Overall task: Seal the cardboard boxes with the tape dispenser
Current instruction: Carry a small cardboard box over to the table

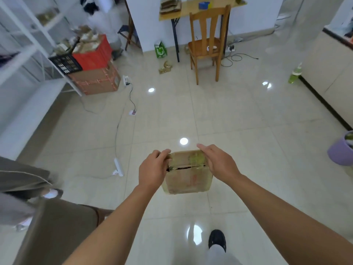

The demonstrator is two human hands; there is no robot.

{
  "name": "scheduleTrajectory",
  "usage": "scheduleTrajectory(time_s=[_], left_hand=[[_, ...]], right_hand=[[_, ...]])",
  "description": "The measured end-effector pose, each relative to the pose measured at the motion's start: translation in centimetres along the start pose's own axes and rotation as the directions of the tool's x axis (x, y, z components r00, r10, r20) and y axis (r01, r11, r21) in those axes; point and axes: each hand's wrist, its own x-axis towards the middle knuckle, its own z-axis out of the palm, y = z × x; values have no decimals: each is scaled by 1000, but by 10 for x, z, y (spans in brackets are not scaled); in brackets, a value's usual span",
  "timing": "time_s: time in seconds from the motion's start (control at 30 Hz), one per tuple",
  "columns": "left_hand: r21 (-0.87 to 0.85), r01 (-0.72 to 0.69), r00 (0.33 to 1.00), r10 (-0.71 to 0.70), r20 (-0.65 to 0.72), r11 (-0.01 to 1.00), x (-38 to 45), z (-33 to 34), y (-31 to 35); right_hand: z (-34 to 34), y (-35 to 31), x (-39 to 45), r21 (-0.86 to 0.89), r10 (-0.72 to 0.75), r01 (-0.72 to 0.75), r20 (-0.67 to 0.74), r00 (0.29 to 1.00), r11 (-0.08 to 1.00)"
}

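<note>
In the head view, a small cardboard box (pixel 188 172) is held up in the lower middle of the frame, above the tiled floor (pixel 172 115), between both outstretched arms. The left hand (pixel 153 170) grips its left top edge with fingers curled over the flap, and the right hand (pixel 217 162) holds the right top edge, fingers bent loosely along the flap. Across the top runs a dark slit where the two flaps meet; this seam lies left to right in the picture, from one hand to the other, and it looks not fully closed, though some glossy tape already shows on the box. Both hands are equally near the seam, one at each end. No tape dispenser is visible anywhere, so my guess is that the box must first be carried or set down before taping along that seam. Farther off, at upper middle, stand a wooden chair (pixel 209 44) and a table (pixel 191 7); at upper left a red crate (pixel 93 54) sits on a larger carton (pixel 95 82).
</note>
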Motion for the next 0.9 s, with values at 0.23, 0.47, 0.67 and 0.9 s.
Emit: scheduleTrajectory(time_s=[0.23,0.47,0.67,0.9], left_hand=[[67,48,998,-51,40,997,50,7,13],[129,-91,985,70,157,988,96,12,-6],[49,-75,984,65,167,996,144,33,-38],[-6,-10,984,11,180,1000,224,35,-97]], right_hand=[[-15,26,46,80,25,-26,20,999,996],[-21,47,80,30,-1,-3,132,991,1000],[-1,45,134,48,70,-74,94,993,996],[23,29,236,47,127,-130,66,990,990]])
